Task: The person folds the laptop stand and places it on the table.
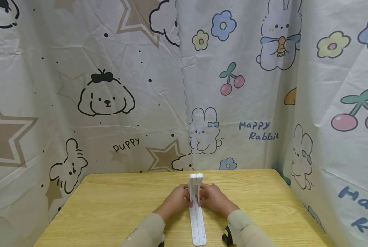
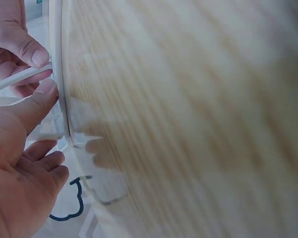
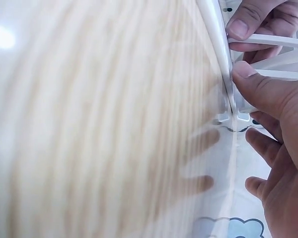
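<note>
A white plastic folding stand (image 1: pixel 197 226) lies lengthwise on the table, its long slatted base pointing toward me. At its far end a narrow upright part (image 1: pixel 196 176) rises on thin side struts. My left hand (image 1: pixel 177 199) grips the left side low down, near where the struts meet the base. Opposite it, my right hand (image 1: pixel 216 199) grips the right side at the same height. In the left wrist view the left thumb (image 2: pixel 45 89) presses by the base's edge. The right thumb (image 3: pixel 246 70) does likewise in the right wrist view. Some fingertips are hidden behind the struts.
The yellow wood-grain table (image 1: pixel 125 202) has a glossy surface that reflects the fingers. Patterned curtains (image 1: pixel 159 103) hang behind it and along both sides. A black device (image 1: pixel 227 236) sits at the right wrist.
</note>
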`<state>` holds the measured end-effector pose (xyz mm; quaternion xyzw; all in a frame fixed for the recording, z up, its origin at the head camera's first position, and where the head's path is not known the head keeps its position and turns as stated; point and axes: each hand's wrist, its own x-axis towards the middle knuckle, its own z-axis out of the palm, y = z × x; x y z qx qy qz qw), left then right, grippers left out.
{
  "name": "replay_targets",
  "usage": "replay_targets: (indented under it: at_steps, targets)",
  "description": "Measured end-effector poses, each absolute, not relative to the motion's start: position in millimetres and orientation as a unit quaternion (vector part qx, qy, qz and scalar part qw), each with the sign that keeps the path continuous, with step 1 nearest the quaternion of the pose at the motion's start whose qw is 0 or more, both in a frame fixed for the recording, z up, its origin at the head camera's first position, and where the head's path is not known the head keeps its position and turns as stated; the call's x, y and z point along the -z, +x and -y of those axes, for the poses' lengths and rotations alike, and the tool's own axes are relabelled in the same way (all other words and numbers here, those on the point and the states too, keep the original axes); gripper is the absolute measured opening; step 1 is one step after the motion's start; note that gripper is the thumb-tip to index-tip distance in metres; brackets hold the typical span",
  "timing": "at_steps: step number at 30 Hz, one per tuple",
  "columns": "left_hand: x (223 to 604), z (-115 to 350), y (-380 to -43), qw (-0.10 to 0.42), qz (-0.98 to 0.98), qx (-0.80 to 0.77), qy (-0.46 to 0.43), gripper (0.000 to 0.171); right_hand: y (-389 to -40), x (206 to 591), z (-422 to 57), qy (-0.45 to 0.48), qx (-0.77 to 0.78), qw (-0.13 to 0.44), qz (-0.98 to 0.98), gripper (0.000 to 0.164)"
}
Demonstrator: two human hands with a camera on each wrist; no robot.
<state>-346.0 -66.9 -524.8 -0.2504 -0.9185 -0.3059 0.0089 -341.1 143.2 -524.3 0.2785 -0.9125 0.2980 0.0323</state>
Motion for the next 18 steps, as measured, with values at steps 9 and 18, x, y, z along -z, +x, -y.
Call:
replay_targets:
  at_steps: [9,18]
  targets:
    - [524.3,69.4,-345.4,0.001,0.908,0.343,-0.241,0.005,-344.7,530.4,-142.8,0.254,-0.319,0.056,0.912,0.002]
    - [522.7,71.3,-347.6,0.021,0.903,0.361,-0.232,0.013,-349.1,526.8,-142.8,0.241,-0.345,0.037,0.907,0.011]
